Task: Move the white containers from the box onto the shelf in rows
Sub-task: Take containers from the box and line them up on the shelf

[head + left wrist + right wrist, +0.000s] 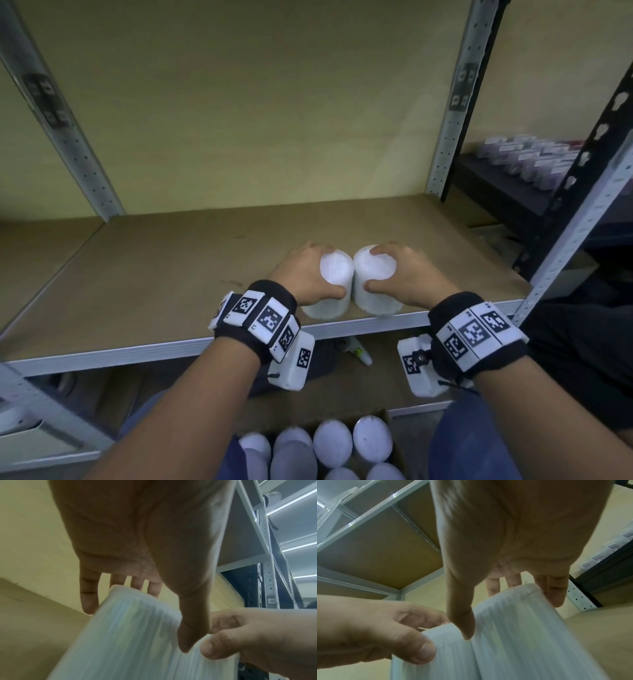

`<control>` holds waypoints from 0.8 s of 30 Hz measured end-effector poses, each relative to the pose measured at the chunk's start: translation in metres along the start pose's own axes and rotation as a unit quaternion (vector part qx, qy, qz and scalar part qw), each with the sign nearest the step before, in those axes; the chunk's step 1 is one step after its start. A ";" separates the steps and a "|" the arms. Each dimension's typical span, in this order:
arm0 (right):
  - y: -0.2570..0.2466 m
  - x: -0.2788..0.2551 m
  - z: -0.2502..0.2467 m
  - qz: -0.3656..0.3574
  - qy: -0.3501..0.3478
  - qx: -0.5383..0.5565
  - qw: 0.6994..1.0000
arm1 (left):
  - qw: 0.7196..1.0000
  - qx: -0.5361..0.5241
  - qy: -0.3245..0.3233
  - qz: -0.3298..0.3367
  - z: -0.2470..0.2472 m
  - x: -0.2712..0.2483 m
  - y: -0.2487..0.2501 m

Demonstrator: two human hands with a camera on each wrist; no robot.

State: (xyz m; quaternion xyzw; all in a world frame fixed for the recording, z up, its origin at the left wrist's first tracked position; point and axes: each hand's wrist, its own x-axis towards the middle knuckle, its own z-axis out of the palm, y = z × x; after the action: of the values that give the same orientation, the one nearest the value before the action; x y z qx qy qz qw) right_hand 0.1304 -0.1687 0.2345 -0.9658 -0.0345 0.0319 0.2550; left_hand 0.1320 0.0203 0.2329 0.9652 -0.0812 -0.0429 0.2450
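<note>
Two white ribbed containers stand side by side, touching, near the front edge of the brown shelf board [171,274]. My left hand [308,270] grips the left container [334,284] from above, thumb on its near side, fingers behind. My right hand [400,270] grips the right container [375,284] the same way. In the left wrist view the left container [120,635] sits under my left hand [137,615]. The right wrist view has the right container [522,628] under my right hand [505,608]. Several more white containers [332,443] fill the cardboard box [394,442] below.
Grey metal uprights [455,102] frame the shelf, and its metal front rail [137,349] runs along the near edge. A black rack [513,185] at the right holds small labelled items. A tube [359,353] lies on the lower shelf.
</note>
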 end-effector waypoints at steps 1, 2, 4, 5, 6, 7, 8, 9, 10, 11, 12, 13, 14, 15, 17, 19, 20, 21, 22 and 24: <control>0.000 0.000 0.000 -0.005 0.002 -0.004 1.000 | 1.000 0.001 0.000 0.002 0.000 0.000 0.000; 0.000 -0.001 0.000 -0.008 0.001 -0.007 1.000 | 1.000 0.004 -0.005 0.003 0.000 -0.001 0.000; -0.001 -0.003 -0.002 -0.009 -0.003 -0.004 1.000 | 1.000 0.013 -0.017 0.004 -0.001 -0.003 0.000; -0.001 -0.004 -0.003 -0.009 -0.005 -0.009 1.000 | 1.000 0.022 -0.019 0.006 -0.002 -0.005 0.001; -0.001 -0.006 -0.005 -0.007 -0.008 -0.022 1.000 | 0.999 0.032 -0.017 0.009 -0.003 -0.007 0.002; -0.001 -0.008 -0.006 -0.006 -0.008 -0.038 0.999 | 0.999 0.041 -0.009 0.013 -0.004 -0.010 0.003; -0.002 -0.011 -0.007 -0.006 -0.003 -0.051 0.999 | 0.999 0.045 0.002 0.018 -0.005 -0.013 0.004; -0.003 -0.014 -0.009 -0.007 0.006 -0.059 0.998 | 0.999 0.046 0.013 0.024 -0.007 -0.017 0.005; -0.004 -0.017 -0.011 -0.007 0.017 -0.062 0.998 | 0.998 0.045 0.026 0.029 -0.008 -0.020 0.005; -0.005 -0.020 -0.012 -0.007 0.026 -0.062 0.998 | 0.998 0.043 0.040 0.033 -0.009 -0.022 0.005; -0.006 -0.022 -0.014 -0.008 0.032 -0.061 0.998 | 0.997 0.040 0.055 0.037 -0.010 -0.025 0.005; -0.006 -0.024 -0.015 -0.010 0.034 -0.060 0.998 | 0.996 0.039 0.066 0.041 -0.011 -0.027 0.005; -0.007 -0.026 -0.016 -0.015 0.032 -0.062 0.997 | 0.995 0.041 0.074 0.047 -0.011 -0.030 0.006; -0.007 -0.028 -0.017 -0.022 0.027 -0.065 0.997 | 0.995 0.044 0.076 0.052 -0.010 -0.032 0.008; -0.009 -0.030 -0.016 -0.034 0.017 -0.073 0.997 | 0.995 0.046 0.073 0.056 -0.009 -0.035 0.010; -0.011 -0.031 -0.015 -0.033 0.017 -0.073 0.997 | 0.995 0.043 0.072 0.055 -0.005 -0.037 0.010; -0.012 -0.031 -0.014 -0.030 0.019 -0.072 0.997 | 0.995 0.040 0.075 0.052 -0.004 -0.037 0.010; -0.013 -0.030 -0.014 -0.028 0.021 -0.074 0.997 | 0.995 0.036 0.079 0.050 -0.002 -0.037 0.009; -0.013 -0.029 -0.013 -0.028 0.022 -0.078 0.996 | 0.995 0.036 0.081 0.049 -0.001 -0.036 0.008; -0.012 -0.025 -0.012 -0.028 0.024 -0.089 0.995 | 0.994 0.041 0.083 0.051 0.000 -0.034 0.007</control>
State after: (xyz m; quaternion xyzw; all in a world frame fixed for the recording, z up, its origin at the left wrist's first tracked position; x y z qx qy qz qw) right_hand 0.1059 -0.1659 0.2519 -0.9838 -0.0576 -0.0017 0.1700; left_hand 0.0974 0.0205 0.2378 0.9693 -0.1114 0.0533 0.2128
